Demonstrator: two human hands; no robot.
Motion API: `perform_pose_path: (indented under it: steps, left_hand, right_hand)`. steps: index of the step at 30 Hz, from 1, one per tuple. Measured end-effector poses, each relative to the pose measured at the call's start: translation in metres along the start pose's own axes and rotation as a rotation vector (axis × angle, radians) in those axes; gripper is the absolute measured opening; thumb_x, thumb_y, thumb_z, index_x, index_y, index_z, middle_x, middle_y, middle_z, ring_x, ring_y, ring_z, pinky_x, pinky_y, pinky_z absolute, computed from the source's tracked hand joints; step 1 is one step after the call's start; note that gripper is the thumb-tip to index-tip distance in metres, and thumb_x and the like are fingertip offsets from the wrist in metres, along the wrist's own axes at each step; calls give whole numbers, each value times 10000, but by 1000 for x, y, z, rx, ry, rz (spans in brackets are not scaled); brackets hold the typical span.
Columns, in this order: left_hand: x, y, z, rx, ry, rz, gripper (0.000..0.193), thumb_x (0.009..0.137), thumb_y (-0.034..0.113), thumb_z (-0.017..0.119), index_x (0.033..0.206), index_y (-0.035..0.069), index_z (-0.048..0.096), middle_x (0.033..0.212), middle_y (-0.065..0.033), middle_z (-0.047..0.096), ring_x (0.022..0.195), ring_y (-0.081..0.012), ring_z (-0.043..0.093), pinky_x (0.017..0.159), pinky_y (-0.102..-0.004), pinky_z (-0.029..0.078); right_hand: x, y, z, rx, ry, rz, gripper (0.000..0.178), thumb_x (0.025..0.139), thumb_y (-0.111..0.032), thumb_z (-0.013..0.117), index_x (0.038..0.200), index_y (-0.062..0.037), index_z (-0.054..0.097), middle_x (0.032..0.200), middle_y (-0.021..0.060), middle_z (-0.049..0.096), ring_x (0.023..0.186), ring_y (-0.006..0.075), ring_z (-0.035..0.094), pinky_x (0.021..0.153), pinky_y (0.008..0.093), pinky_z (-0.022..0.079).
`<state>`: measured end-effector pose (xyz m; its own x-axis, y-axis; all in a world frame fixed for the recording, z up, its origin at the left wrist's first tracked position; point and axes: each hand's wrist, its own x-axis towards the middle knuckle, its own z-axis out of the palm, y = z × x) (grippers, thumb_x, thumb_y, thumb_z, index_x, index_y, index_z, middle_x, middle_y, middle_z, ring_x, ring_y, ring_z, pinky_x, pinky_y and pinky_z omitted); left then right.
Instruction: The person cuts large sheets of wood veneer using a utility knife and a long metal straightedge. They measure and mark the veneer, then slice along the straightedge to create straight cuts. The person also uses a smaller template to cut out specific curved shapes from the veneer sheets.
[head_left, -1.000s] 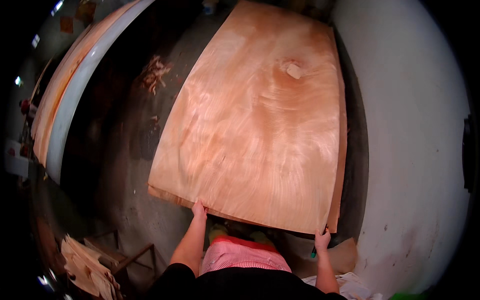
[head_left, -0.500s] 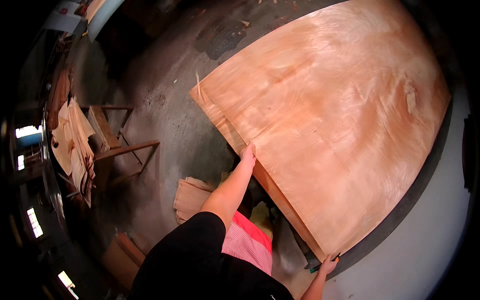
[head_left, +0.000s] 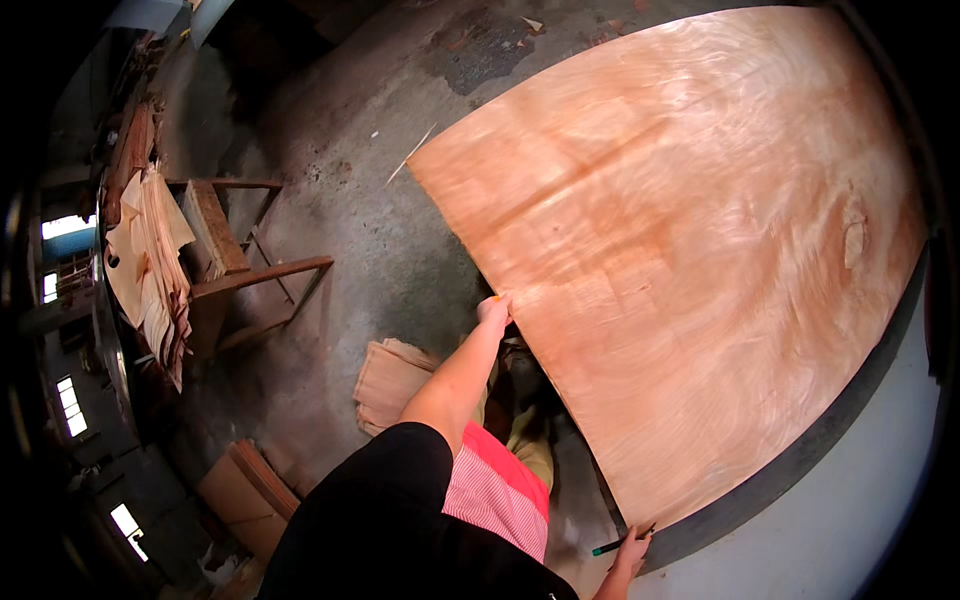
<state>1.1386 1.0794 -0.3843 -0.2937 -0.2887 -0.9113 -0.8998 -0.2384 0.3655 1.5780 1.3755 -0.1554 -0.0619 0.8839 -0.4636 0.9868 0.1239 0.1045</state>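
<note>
A large, thin sheet of tan wood veneer (head_left: 680, 270) spreads across the right half of the view, with wavy grain and a few creases. My left hand (head_left: 495, 309) is closed on its near edge, about midway along, fingers pinching the rim; a small yellow-orange spot shows at the fingertips. At the near right corner, my right hand (head_left: 632, 550) is closed at the same edge. A thin dark pen-like tool (head_left: 607, 548) with a green end sticks out of that hand. What lies under the sheet is hidden.
A dark band (head_left: 740, 510) and a pale grey surface (head_left: 800, 545) border the sheet's right side. To the left, a wooden trestle (head_left: 265, 275) stands beside hanging veneer pieces (head_left: 150, 270). Stacked veneer pieces (head_left: 390, 380) lie near my left arm; a sliver (head_left: 410, 155) lies by the far corner.
The strip of lower layer that showed along the near edge is now covered, the top sheet's edge having come toward me. Both hands stay on the edge. The whole view has shifted slightly.
</note>
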Motion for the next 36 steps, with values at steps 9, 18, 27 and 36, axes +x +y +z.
perform_pose_path:
  steps: [9,18,27,36]
  left_hand:
    - [5,4,-4,172,-116,64,169,798,238,544,897,102,551,767,13,559,632,-80,503,564,-236,422]
    - [-16,34,-8,798,183,332,411,782,421,482,920,40,549,943,-133,552,816,-253,541,699,-349,427]
    - [80,81,11,-345,215,140,486,759,332,521,1056,-43,434,1078,-151,492,984,-255,488,809,-344,404]
    - [-66,101,61,327,482,320,690,653,272,616,1133,-101,289,1155,-267,340,1061,-346,385,865,-388,342]
  right_hand:
    - [13,19,23,61,80,-129,514,749,-263,556,1083,90,387,667,136,573,595,192,565,549,290,436]
    - [15,15,37,143,-61,69,551,747,-260,553,1121,95,359,601,96,571,559,182,560,546,281,436]
    - [34,18,41,305,-146,3,415,760,-221,541,1024,72,410,614,104,567,565,191,557,561,291,435]
    - [30,29,58,189,-73,-70,385,756,-232,554,985,49,425,586,93,571,549,186,559,534,280,433]
